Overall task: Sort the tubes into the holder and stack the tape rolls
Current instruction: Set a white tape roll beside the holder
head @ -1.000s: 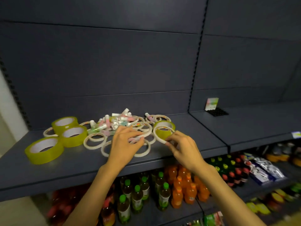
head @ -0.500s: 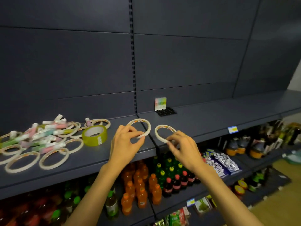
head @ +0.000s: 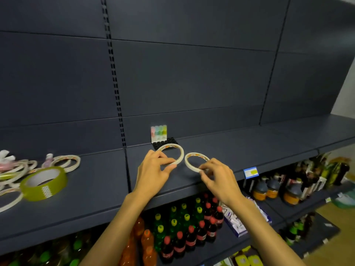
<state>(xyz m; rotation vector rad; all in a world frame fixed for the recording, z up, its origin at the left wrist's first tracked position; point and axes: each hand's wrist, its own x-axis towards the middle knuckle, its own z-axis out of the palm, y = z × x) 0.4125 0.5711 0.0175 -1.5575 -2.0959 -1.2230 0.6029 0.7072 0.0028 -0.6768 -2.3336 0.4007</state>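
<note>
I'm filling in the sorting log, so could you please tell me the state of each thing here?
Left hand: pinching a thin tape ring, tilted.
Right hand: pinching a second thin ring, beside the first.
Tube holder: four tubes upright, front holes unfilled.
Wide yellow tape roll: flat on the shelf, unstacked.

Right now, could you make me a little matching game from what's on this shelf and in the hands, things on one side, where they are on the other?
Things:
1. thin white tape roll
2. second thin white tape roll
3. wide yellow-green tape roll
4. pastel tubes

Places:
A. standing in the black holder
B. in the right hand
C. lying on the shelf, far left
D. in the left hand

Pairs: 1-D, 2-B, 3-C, 4-A
</note>
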